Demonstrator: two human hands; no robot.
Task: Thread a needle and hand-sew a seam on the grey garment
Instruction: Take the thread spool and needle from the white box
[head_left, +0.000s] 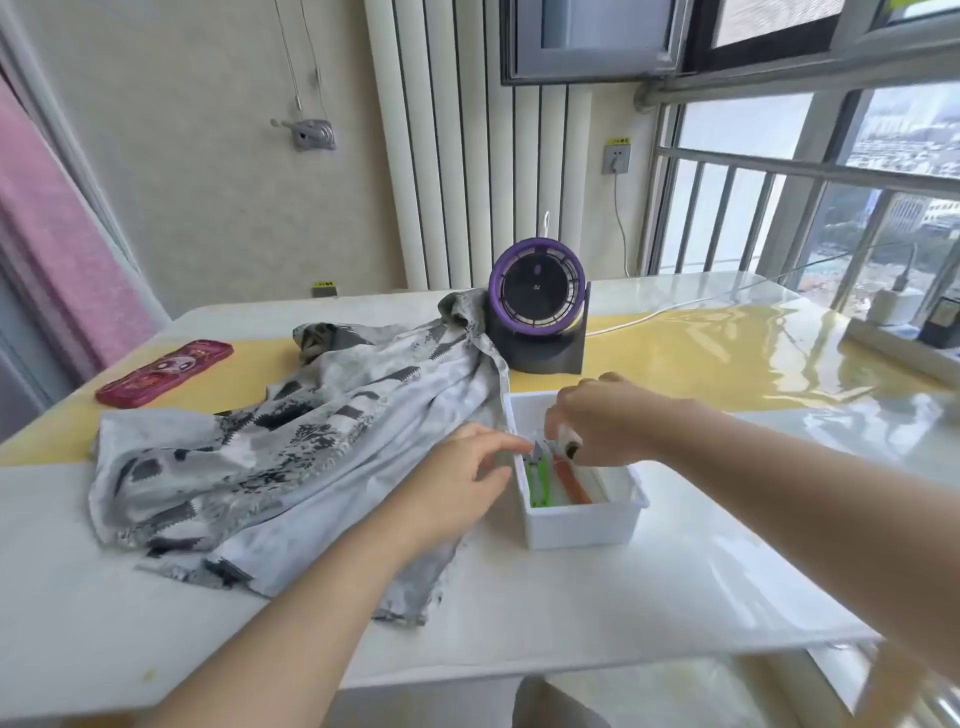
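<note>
Both bare arms reach in, the left from 7 o'clock, the right from 4 o'clock. The left grip (462, 480) has loose, straight fingers pointing to 2 o'clock. The right grip (597, 421) bends down, its curled fingers pinching a small white thing (565, 440).

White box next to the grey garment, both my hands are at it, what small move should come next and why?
Probably lift the small white thing clear of the box: the right hand grips it just above the green tool and orange tool, while the left hand reaches to the rim.
</note>
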